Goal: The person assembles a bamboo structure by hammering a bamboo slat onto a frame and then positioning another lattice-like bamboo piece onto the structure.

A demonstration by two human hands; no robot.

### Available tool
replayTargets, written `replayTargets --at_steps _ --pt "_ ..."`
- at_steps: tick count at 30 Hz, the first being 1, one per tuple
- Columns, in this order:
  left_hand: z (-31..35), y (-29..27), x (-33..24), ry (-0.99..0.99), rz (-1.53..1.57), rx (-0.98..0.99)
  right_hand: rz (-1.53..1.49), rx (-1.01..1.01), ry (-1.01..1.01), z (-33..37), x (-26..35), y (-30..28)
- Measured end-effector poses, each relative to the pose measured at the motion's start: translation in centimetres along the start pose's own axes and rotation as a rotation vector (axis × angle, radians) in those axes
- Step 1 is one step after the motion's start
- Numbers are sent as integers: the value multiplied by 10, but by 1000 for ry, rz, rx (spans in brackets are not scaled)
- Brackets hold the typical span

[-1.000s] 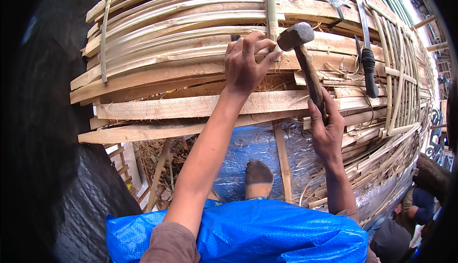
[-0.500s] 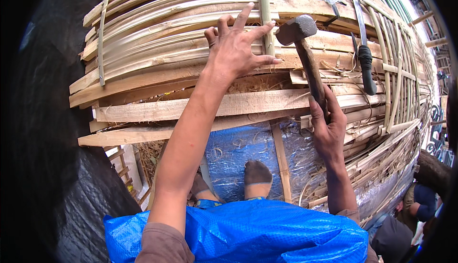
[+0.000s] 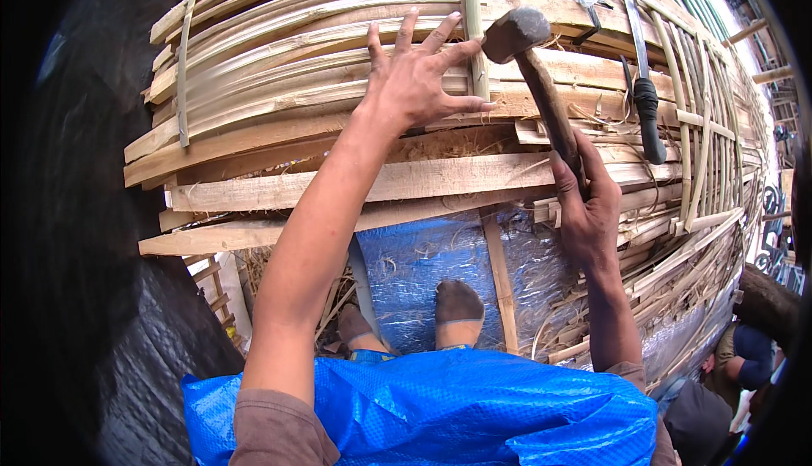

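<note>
Gripping hammer [image 3: 538, 90] by its handle [image 3: 552, 119] with curled right-hand fingers [image 3: 595, 166], and holding left-hand fingers [image 3: 439, 35] splayed wide and empty over pale slats [image 3: 279, 61] and bamboo strip [image 3: 470, 5].

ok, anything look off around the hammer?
Yes: a knife lies with its blade exposed, right of the hammer; and split strips at lower right look jumbled, unlike the neater planks.

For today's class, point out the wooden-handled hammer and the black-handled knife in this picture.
Wooden-handled hammer [image 3: 545, 94], head view: on the middle of its handle.
Black-handled knife [image 3: 645, 95], head view: on the upper part of its handle.
</note>
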State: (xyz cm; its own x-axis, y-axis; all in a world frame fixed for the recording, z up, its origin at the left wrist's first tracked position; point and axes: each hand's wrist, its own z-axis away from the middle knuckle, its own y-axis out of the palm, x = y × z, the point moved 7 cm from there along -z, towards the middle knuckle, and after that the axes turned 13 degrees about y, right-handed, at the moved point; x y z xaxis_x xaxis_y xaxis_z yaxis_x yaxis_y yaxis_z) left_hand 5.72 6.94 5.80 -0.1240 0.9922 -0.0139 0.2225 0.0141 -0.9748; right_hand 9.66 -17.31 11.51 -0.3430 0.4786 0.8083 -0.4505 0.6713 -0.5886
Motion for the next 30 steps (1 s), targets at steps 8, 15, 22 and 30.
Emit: replayTargets --at_steps 8,15,22,30 --pt "1 0 0 -26 70 9 72 9 -96 5 5 11" --pt "7 1 4 -42 44 -42 -68 -31 -38 0 38 -18" --pt "-7 -4 -3 -24 11 14 94 32 -19 1 1 7" --pt "5 1 3 -29 61 -83 -172 -48 -43 -2 43 -26"
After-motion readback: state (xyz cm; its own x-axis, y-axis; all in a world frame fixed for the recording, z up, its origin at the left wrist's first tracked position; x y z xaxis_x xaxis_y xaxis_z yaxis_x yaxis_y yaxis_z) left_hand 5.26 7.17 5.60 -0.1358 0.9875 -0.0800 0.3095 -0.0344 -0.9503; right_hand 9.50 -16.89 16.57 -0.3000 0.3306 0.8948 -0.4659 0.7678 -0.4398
